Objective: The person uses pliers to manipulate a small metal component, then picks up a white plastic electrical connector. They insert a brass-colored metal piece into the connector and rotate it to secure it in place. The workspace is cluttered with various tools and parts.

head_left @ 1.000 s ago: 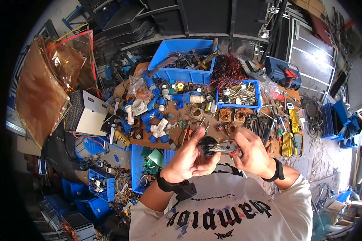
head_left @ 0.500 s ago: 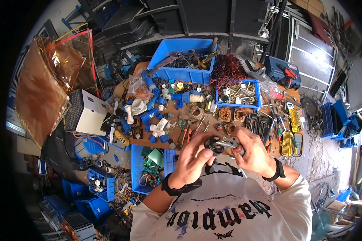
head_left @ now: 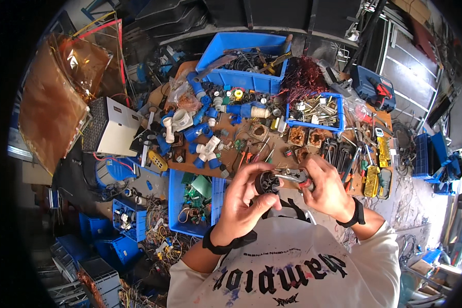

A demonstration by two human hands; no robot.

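Close in front of my chest, my left hand [head_left: 239, 205] is closed around a black round part [head_left: 266, 183] with ribs or spokes inside; I cannot make out its exact kind. My right hand [head_left: 327, 191] grips a pair of pliers [head_left: 294, 176] with grey metal jaws and a red handle, mostly covered by the fingers. The jaws point left and reach the edge of the black part; whether they bite on it is hard to tell. Both hands are above the near edge of the workbench [head_left: 223, 123].
A large blue crate [head_left: 241, 77] of cables stands at the back, with a smaller blue tray [head_left: 315, 123] of metal pieces beside it. Pipe fittings [head_left: 207, 153] lie left, hand tools [head_left: 362, 161] right. A blue bin [head_left: 175, 205] of circuit boards sits by my left arm.
The black part has turned in my left hand, so its ribbed inside shows more. The pliers' jaws have shifted to its upper edge. The whole view has tilted slightly.
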